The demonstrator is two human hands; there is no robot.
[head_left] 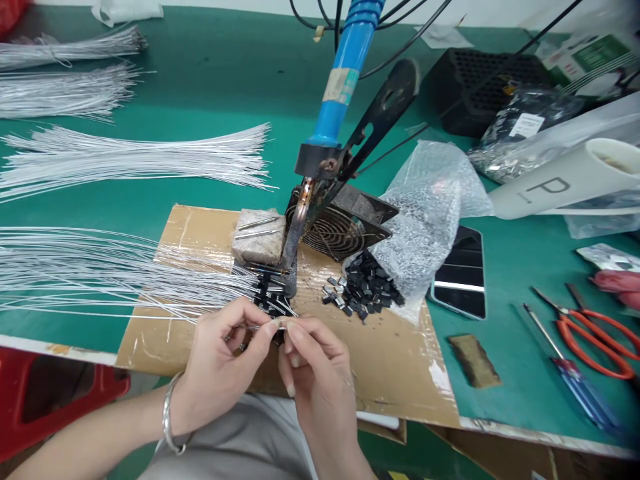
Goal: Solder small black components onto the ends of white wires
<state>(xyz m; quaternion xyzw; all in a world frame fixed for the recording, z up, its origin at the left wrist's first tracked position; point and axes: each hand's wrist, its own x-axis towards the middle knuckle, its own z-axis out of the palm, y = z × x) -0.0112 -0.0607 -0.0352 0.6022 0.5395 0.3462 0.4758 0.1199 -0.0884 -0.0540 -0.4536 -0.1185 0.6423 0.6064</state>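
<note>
My left hand (220, 363) is closed in a pinch on a thin white wire, just in front of the soldering iron (340, 93). Fingertip to fingertip with it, my right hand (323, 373) is also pinched shut at the wire's end; what sits in that pinch is too small and covered to make out. Behind my fingers lie the ends of a spread bundle of white wires (190, 277), with small black connectors (274, 297) among them. A pile of loose black connectors (370, 283), some showing metal, lies right of my hands on the cardboard (400, 373).
The iron stands tilted in a metal holder, beside a pale block (259, 237) and a black fan (345, 223). More wire bundles (140, 157) lie left. Rightward are bubble wrap (425, 200), a phone (459, 273), a sponge (474, 360), a screwdriver (575, 380) and red-handled cutters (595, 337).
</note>
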